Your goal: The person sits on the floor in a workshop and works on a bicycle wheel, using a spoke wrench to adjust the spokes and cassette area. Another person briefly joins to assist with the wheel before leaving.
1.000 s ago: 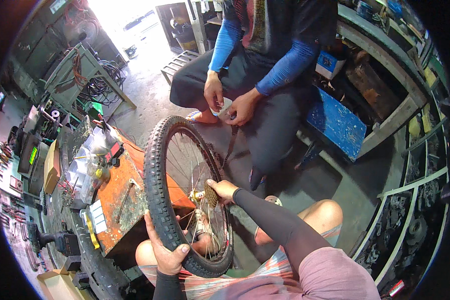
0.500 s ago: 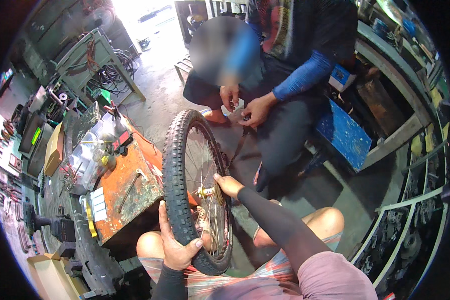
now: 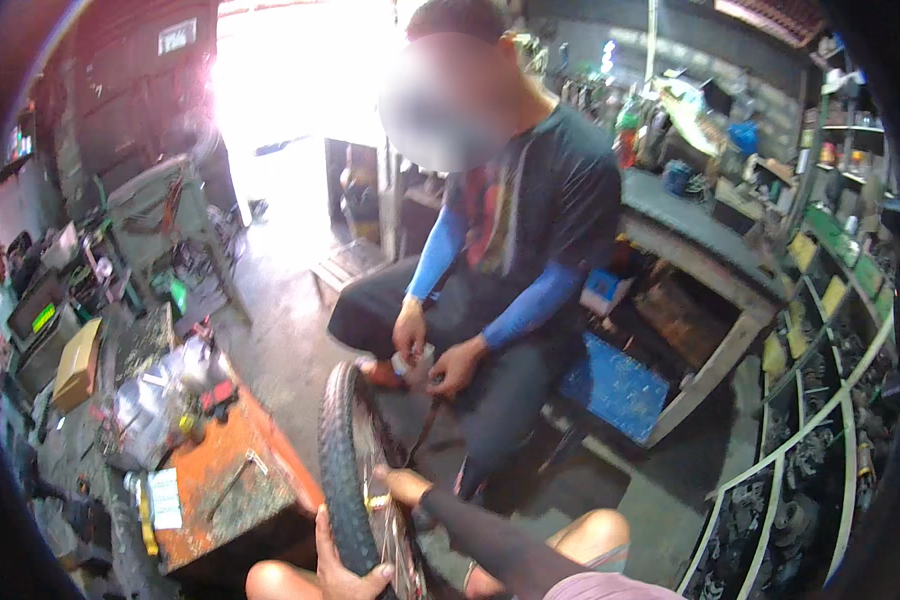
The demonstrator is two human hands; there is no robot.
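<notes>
Tilting upward, the head view now takes in more of the co-worker in a dark shirt and blue sleeves, so the black, knobbly-tyred, spoked bicycle wheel sits lower in the picture than half a second ago, its bottom cut off by the edge. The wearer's hands have kept their places on it: the left hand is wrapped round the near part of the tyre, thumb and fingers on opposite sides, while the right hand is at the wheel's middle, beside the gold-coloured metal hub; blur hides whether its fingers are closed on anything. The wheel stands roughly upright between the wearer's knees, near the orange, paint-worn desk. The co-worker's hands remain close together at a small pale object, too blurred to identify. Seemingly only the gaze has shifted; the wheel is still supported, its handling apparently unaltered.
</notes>
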